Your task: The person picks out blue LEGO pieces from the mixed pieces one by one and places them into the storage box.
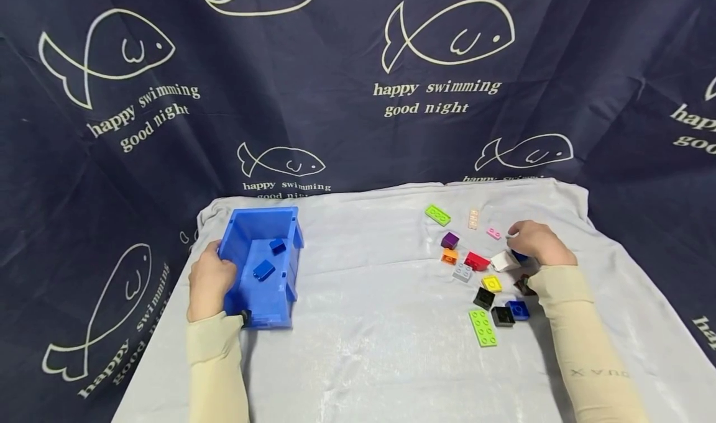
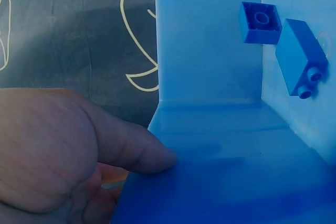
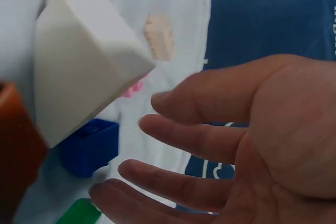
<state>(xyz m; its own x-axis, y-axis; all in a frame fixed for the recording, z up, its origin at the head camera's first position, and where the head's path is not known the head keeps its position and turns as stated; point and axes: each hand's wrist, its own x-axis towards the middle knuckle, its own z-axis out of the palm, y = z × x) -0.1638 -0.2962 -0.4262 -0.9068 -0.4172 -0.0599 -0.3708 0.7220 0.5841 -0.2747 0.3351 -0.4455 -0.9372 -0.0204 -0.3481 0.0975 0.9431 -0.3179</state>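
My left hand point(image 1: 210, 280) grips the left wall of a blue plastic bin point(image 1: 261, 308), its thumb lying over the wall on the inside. Two blue toy bricks rest in the bin: a smaller one point(image 2: 261, 23) and a longer one point(image 2: 302, 59). Over at the right, my right hand point(image 1: 538, 243) hovers with relaxed, spread fingers and holds nothing. Closest to it are a white sloped brick point(image 3: 84, 61) and a dark blue brick point(image 3: 90, 148). A green brick point(image 3: 80, 213) shows below them in the right wrist view.
Around the right hand lie a red brick point(image 1: 477, 261), yellow brick point(image 1: 492, 284), grey brick point(image 1: 462, 272), orange brick point(image 1: 450, 256), purple brick point(image 1: 450, 240), two black bricks and several others. A dark fish-print curtain point(image 1: 347, 87) hangs behind the cloth-covered table point(image 1: 363, 323).
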